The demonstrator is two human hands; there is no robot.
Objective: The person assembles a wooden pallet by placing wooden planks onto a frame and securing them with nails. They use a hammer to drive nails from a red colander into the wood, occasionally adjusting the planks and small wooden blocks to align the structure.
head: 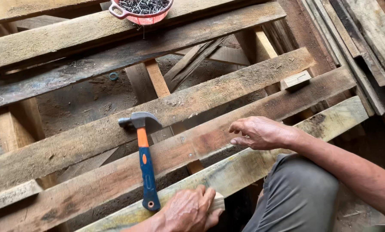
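Resting across the slats of a rough wooden pallet (pixel 93 137), the claw hammer (pixel 144 150) lies untouched, its grey steel head on the second slat and its orange and blue rubber-sleeved handle running down toward the person, the butt end just beside the left hand (pixel 188 210). That left hand is curled over the near end of the nearest, pale greenish plank (pixel 261 161), fingers wrapped down over its edge and a small pale wood block (pixel 218 202) showing under the fingertips; whether it clamps the plank hard or merely steadies it I cannot tell. The right hand (pixel 259 133) sits farther along, palm down and fingers loosely bent, touching the reddish slat (pixel 227 137) next to that plank and closed on nothing. By its look, the plank should handle as a stiff, fairly heavy, splintery board, rough enough not to slip, best taken by its long edges near an end. The hammer looks head-heavy, with a grippy sleeve; low on the blue part of the handle would be the natural hold. A pink colander of dark nails (pixel 141 7) stands at the far edge of the pallet, well apart from both hands, and a small offcut (pixel 296 79) lies on a slat to the right. More weathered boards (pixel 364 38) are stacked along the right side
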